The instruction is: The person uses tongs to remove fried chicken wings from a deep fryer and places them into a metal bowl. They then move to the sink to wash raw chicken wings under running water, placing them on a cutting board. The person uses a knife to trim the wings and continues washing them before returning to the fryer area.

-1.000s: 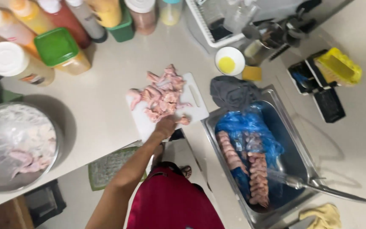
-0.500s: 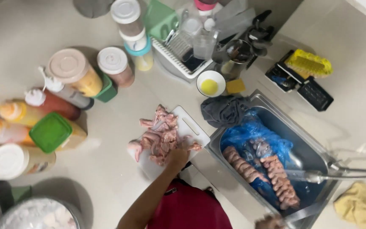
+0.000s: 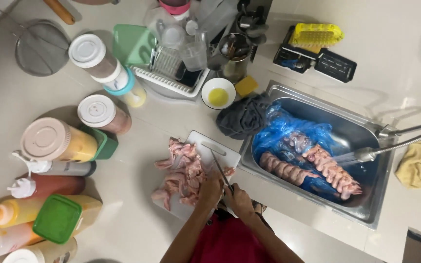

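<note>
A white cutting board (image 3: 205,145) lies on the counter with a pile of raw pink chicken pieces (image 3: 181,171) on it. My left hand (image 3: 211,189) rests on the near edge of the pile, pressing the meat. My right hand (image 3: 237,195) is closed around the handle of a knife (image 3: 220,168) whose blade points away from me over the board. To the right, a steel sink (image 3: 366,214) holds a blue plastic bag (image 3: 288,129) and more raw chicken pieces (image 3: 317,168).
Jars and sauce bottles (image 3: 59,141) crowd the counter on the left. A dish rack (image 3: 169,68), a small bowl of yellow liquid (image 3: 218,93), a grey cloth (image 3: 242,117) and a tap (image 3: 405,139) stand around the sink. A yellow cloth (image 3: 420,165) lies at far right.
The view has shifted down and left across the counter. My right hand has come in with a knife over the board; my left hand stays on the chicken.
</note>
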